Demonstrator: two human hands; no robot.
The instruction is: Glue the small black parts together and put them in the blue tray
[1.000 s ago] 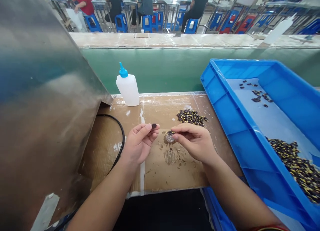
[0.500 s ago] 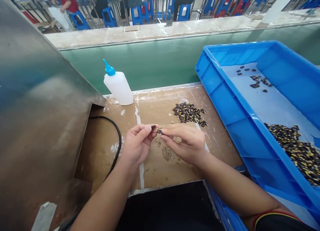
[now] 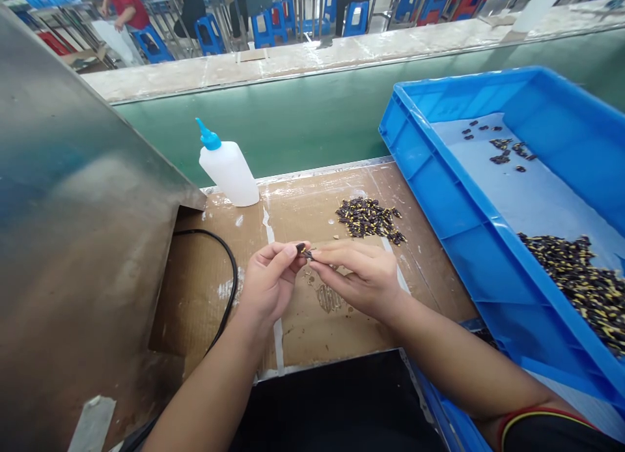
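Fingers [image 3: 280, 262] of the left hand [image 3: 266, 286], at the centre of the frame, are pinched closed on one dark piece [image 3: 301, 247]. Just beside them, the right hand [image 3: 364, 276] has its thumb and fingertips nearly together, gripping one small yellow-marked piece [image 3: 308, 254]; whether the two pieces touch, I cannot tell. Both are held above the desk [image 3: 312, 341], right of the frame's middle line only by a little in the second case.

Beyond the hands lies one pile [image 3: 367, 219] of dark, yellow-tipped pieces, too many to count. One white bottle [image 3: 232, 175] with one blue nozzle cap [image 3: 209, 138] stands left of it, and one black cable [image 3: 233, 263] curves at centre left.

One large blue bin [image 3: 439, 172] fills the right side. Inside, on a white sheet [image 3: 541, 198], are five loose dark pieces near the back, a few small clumps, one piece apart in front, and a big heap [image 3: 581, 286] at the right edge. One metal housing [image 3: 78, 211] takes up the left.
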